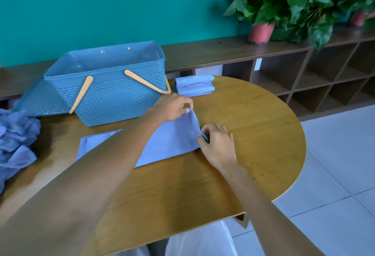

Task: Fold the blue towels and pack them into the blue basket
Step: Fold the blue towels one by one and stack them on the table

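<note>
The towel (168, 142) lies flat on the bench (253, 134), and both hands work its right-hand edge. The left hand (172, 106) pinches the far corner of that edge between thumb and fingertips and has it lifted slightly off the wood. The right hand (218, 144) pinches the near corner of the same edge, its grip curled round a small ridge of cloth. The rest of the towel stretches away from both grips toward the person's left, partly hidden under the left forearm.

Just beyond the left hand's grip stands the basket (113, 85), with no towel visible inside it. Beyond the right hand's grip, beside the basket, sits a stack of folded towels (194, 85). Well off to the left of both grips lies a crumpled heap of towels (16, 140).

The likely slip here is an uneven fold: if one corner is carried over faster or further than the other, the edges will not meet. The left forearm resting across the cloth could also drag or wrinkle it.
</note>
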